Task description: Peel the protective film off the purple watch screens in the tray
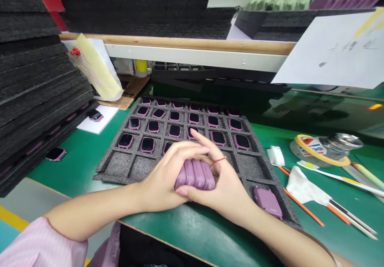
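Note:
Between my left hand [163, 177] and my right hand [217, 183] I press a stack of mauve smartwatch bodies [195, 175], standing on edge side by side. Both hands hold the stack just above a grey foam tray [120, 171], and the fingers of my right hand rise over its far side. The tray's compartments hold several pink-framed smartwatches [218, 138] with black screens, screens up. One mauve watch [267, 202] lies back up in a tray compartment to the right of my right wrist. My hands hide the tray's middle.
Tall stacks of dark foam trays [33, 75] rise on the left, and a loose watch [55, 154] lies beside them. On the green work mat [72, 171] to the right are a tape roll [322, 151], a white cloth, orange-handled tools and a metal canister. A paper sheet [333, 51] hangs at upper right.

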Available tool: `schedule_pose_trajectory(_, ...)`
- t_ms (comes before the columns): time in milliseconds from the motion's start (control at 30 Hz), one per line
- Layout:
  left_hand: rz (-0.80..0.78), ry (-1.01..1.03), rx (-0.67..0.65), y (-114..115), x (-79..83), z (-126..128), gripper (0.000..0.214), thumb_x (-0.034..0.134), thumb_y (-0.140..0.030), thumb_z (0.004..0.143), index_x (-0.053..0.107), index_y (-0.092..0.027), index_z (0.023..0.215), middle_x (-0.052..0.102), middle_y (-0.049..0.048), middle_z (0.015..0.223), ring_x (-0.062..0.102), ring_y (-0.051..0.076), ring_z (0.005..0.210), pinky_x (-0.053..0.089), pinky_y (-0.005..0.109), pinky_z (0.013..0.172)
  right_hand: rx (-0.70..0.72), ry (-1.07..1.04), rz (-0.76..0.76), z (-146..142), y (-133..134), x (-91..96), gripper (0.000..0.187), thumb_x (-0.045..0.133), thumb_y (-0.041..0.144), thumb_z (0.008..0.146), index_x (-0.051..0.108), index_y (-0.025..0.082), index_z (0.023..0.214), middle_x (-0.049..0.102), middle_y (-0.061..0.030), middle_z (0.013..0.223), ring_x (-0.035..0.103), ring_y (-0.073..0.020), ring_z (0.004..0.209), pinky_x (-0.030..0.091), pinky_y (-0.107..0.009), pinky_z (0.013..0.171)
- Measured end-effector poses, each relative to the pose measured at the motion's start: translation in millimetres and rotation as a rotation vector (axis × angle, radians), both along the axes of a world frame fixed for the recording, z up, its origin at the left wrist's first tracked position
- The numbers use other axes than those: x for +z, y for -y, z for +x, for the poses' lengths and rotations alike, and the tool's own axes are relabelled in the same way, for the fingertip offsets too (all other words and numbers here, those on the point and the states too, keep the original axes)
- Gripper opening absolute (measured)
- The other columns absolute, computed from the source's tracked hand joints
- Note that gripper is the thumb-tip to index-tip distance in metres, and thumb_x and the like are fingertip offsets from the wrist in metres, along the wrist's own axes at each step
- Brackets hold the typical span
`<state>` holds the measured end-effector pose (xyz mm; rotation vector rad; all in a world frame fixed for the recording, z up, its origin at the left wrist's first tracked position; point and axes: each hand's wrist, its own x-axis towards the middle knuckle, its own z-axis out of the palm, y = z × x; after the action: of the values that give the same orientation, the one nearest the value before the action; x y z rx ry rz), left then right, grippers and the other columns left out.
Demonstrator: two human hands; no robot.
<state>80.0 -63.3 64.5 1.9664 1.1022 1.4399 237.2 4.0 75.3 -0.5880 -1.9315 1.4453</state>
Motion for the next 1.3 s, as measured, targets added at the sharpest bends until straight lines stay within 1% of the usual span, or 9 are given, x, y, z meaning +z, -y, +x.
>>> schedule_pose_trajectory(133,-0.456,0.375,-0.047,0,6.7,3,0.112,0.097,-0.035,0.054,0.035,-0.031,0.147,0.047,0.0131,0.144,0.051,0.032,0.131,0.042,0.051,0.11,-0.036,0.021,0.293,2,-4,-1.3,0.109,0.083,0.022,0.073,0.019,0.033,0.16,0.076,-0.0026,0.109,0.075,-0.0249,0.098,0.062,-0.041,0.092)
schedule_pose_trajectory(233,-0.815,0.702,-0.204,-3,9.6,6,0.074,0.092,-0.046,0.063,0.059,-0.019,0.122,0.067,0.0084,0.104,0.067,0.021,0.094,0.055,0.037,0.085,0.005,0.068,0.597,2,-6,-6.7,0.091,0.074,0.017,0.082,0.027,0.034,0.158,0.071,-0.0067,0.123,0.07,-0.0262,0.11,0.058,-0.045,0.097)
schedule_pose_trajectory(333,-0.961,0.891,-0.29,-6,8.4,7,0.048,0.09,-0.042,0.068,0.066,-0.013,0.098,0.066,0.0023,0.076,0.063,0.011,0.064,0.05,0.021,0.06,0.064,0.119,0.634,3,-7,-4.9,0.09,0.076,0.015,0.08,0.031,0.03,0.156,0.066,-0.0097,0.131,0.066,-0.026,0.118,0.056,-0.045,0.102)
schedule_pose_trajectory(500,-0.95,1.077,-0.402,-5,5.0,4,0.05,0.087,-0.046,0.071,0.07,-0.013,0.104,0.075,0.0113,0.094,0.073,0.018,0.074,0.057,0.024,0.063,0.042,0.066,0.408,14,-11,23.1,0.06,0.084,0.022,0.074,0.054,0.03,0.125,0.067,-0.0046,0.125,0.066,-0.0221,0.118,0.059,-0.034,0.096)
schedule_pose_trajectory(633,-0.905,1.167,-0.438,-3,6.9,2,0.049,0.087,-0.04,0.073,0.069,-0.015,0.112,0.075,0.0107,0.101,0.075,0.022,0.092,0.061,0.027,0.076,0.063,0.043,0.441,20,-15,38.1,0.019,0.083,0.024,0.077,0.065,0.025,0.084,0.072,-0.0032,0.111,0.071,-0.0198,0.104,0.059,-0.03,0.088)
schedule_pose_trajectory(767,-0.932,1.194,-0.448,-2,9.7,1,0.043,0.087,-0.036,0.075,0.07,-0.016,0.11,0.077,0.0069,0.095,0.076,0.018,0.089,0.063,0.029,0.082,0.02,0.003,0.419,20,-18,38.6,0.008,0.078,0.025,0.083,0.072,0.024,0.078,0.075,-0.0041,0.103,0.073,-0.0203,0.098,0.06,-0.033,0.087)
schedule_pose_trajectory(967,-0.88,1.205,-0.61,-2,6.3,-2,0.04,0.081,-0.039,0.081,0.069,-0.019,0.114,0.078,0.0094,0.106,0.077,0.023,0.094,0.061,0.017,0.055,-0.317,-0.27,0.312,24,-14,39.8,0.008,0.071,0.021,0.09,0.07,0.026,0.084,0.076,0.0001,0.087,0.074,-0.0137,0.072,0.065,-0.027,0.072)
schedule_pose_trajectory(1167,-0.873,1.208,-0.642,-2,8.9,-1,0.044,0.083,-0.041,0.078,0.07,-0.018,0.113,0.078,0.0111,0.105,0.078,0.021,0.085,0.057,0.014,0.051,-0.037,-0.015,0.498,23,-7,32.1,0.066,0.088,0.035,0.074,0.056,0.027,0.132,0.067,-0.0099,0.131,0.065,-0.0277,0.123,0.056,-0.045,0.106)
schedule_pose_trajectory(1300,-0.892,1.173,-0.657,-2,12.7,-2,0.046,0.079,-0.048,0.081,0.072,-0.013,0.11,0.077,0.0122,0.095,0.075,0.015,0.069,0.053,0.012,0.048,-0.016,0.004,0.646,19,-8,27.0,0.058,0.085,0.036,0.077,0.059,0.026,0.128,0.067,-0.0104,0.128,0.063,-0.0264,0.124,0.056,-0.044,0.105)
